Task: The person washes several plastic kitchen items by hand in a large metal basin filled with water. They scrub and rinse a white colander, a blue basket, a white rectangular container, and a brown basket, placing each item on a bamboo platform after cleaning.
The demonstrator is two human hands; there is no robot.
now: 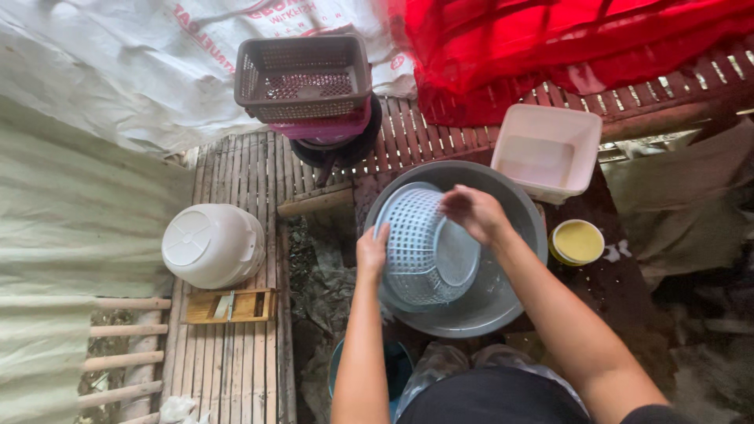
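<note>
I am gripping the pale blue perforated plastic basket by its rim with my left hand, tilted over the round grey metal basin, while my right hand is rubbing its upper edge, turning it steadily for best coverage.

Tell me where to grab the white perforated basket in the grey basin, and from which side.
Grip the white basket by its rim, one hand at each opposite edge. It is tilted on its side in the grey basin, bottom facing up toward the camera, so the rim edges are exposed: the left hand holds the near-left edge, the right hand the upper edge.
</note>
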